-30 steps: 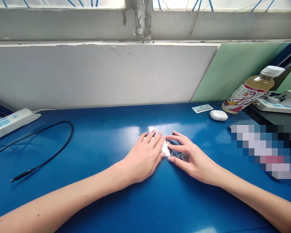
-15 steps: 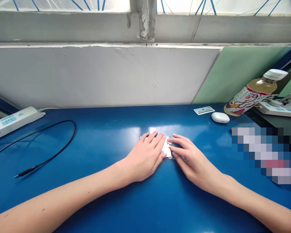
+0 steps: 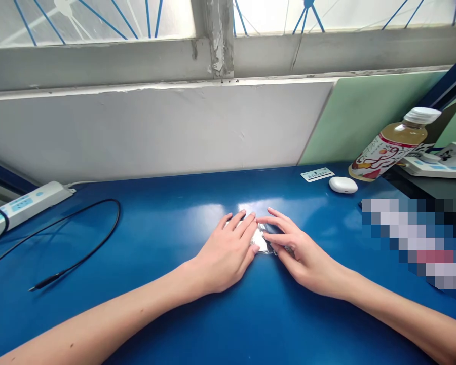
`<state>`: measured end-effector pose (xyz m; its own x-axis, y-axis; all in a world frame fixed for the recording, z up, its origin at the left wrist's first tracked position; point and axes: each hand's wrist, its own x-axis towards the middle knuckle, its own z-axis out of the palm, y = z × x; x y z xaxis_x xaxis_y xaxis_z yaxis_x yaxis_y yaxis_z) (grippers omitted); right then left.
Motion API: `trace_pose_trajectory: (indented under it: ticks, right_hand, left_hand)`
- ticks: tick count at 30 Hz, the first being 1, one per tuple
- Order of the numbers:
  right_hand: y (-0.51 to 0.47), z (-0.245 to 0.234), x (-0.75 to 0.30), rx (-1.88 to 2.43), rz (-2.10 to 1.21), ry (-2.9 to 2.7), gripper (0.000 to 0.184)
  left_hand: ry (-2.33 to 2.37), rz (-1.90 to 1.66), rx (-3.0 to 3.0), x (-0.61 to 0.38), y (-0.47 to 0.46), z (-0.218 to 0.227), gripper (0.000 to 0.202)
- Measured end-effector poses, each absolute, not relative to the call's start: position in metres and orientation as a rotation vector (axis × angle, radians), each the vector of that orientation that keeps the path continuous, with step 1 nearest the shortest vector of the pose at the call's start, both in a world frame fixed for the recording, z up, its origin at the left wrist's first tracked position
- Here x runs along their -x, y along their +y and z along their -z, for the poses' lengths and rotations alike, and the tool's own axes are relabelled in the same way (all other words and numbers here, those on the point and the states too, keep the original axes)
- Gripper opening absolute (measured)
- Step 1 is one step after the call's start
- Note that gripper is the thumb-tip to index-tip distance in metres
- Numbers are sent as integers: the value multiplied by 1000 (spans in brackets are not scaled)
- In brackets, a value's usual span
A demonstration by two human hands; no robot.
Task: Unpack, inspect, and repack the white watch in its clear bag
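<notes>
A small clear plastic packet with something white in it [image 3: 260,241] lies on the blue table [image 3: 167,213]. My left hand [image 3: 228,251] rests flat over its left part, palm down with the fingers stretched out, and covers much of it. At the packet's right edge is my right hand [image 3: 298,248], its fingers apart and slightly bent. Those fingertips reach the packet's edge; whether they press on it I cannot tell. What the packet holds is mostly hidden.
On the left lie a white power strip [image 3: 26,205] and a black cable [image 3: 95,248] with a metal-tipped plug. At the back right are a card [image 3: 317,175], a white earbud case [image 3: 343,185] and a drink bottle [image 3: 393,144]. A blurred-out item [image 3: 414,243] lies at the right.
The view has tilted slightly. My right index finger has shifted left toward the left hand's fingertips over the packet. My left hand stays flat on it.
</notes>
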<state>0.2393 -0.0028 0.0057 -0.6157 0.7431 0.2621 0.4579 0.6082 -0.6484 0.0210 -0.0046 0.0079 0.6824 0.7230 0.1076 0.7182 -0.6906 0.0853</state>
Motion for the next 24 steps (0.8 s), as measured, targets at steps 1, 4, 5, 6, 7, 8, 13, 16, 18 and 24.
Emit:
trace_pose_trajectory:
  ticks: [1,4,5,6,7,8,13,16,18,24]
  right_hand:
    - [-3,-6,-239,950,-732,-2329,30]
    - [-4,-6,-240,929,-743,-2380,30]
    - [-4,-6,-240,914,-744,-2394,31]
    - [-5,-6,-241,900,-738,-2403,31]
    - [-5,-6,-241,890,-725,-2410,31]
    - [-5,-6,-241,887,-704,-2415,30]
    - [0,-9,-243,904,-519,-2444,23]
    - [10,-10,-250,865,-356,-2452,26]
    - [19,-9,-256,846,-258,-2467,32]
    - [33,-2,-266,855,-196,-2513,45]
  left_hand:
    - [1219,-216,-2850,-21,-5,-8,50]
    - [1216,-231,-2856,-21,-5,-7,49]
    - [1213,-232,-2858,-20,-6,-7,48]
    - [1209,-234,-2860,-20,-6,-8,48]
    - [1207,-235,-2860,-20,-6,-8,47]
    - [1208,-237,-2859,-20,-6,-8,47]
    - [1219,-254,-2837,-19,-7,-7,51]
    - [1247,-323,-2789,-19,-6,-5,59]
    - [1274,-376,-2757,-18,-5,-4,68]
    - [1195,-463,-2729,-15,-2,-3,61]
